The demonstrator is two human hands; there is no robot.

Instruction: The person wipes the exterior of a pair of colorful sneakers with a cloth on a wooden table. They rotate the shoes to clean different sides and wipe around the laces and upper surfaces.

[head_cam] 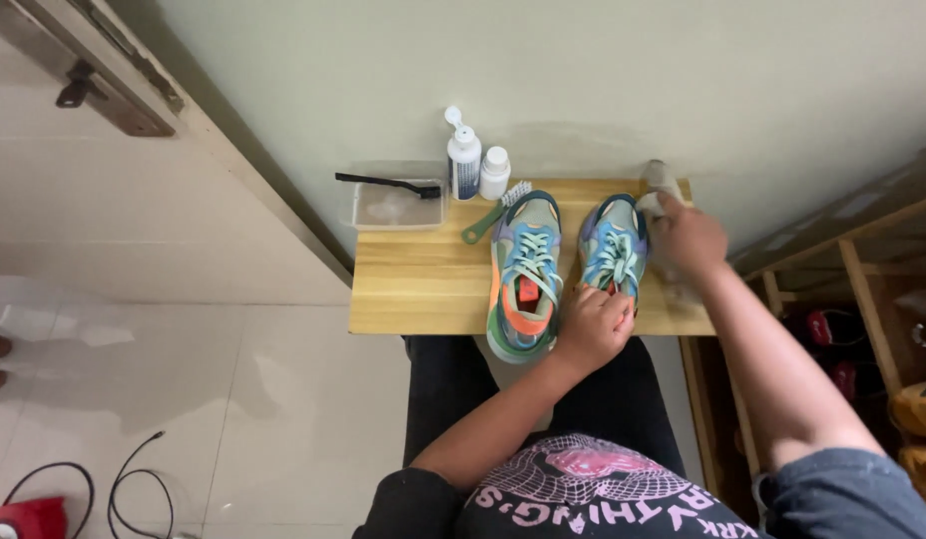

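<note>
Wooden table (413, 289): my left hand (593, 324) grips right shoe (613, 245) heel; right hand (688, 238) clutches cloth (663, 185), wiping toe. Next: firm strokes.

Matt wooden table (423, 284) — mesh-cloth sneakers (524, 271).

Home entryway: tiled floor (233, 399), door (74, 70) at left, wooden shoe rack (862, 289) holding footwear beside small wooden bench (423, 289) against plain wall (583, 70).
</note>
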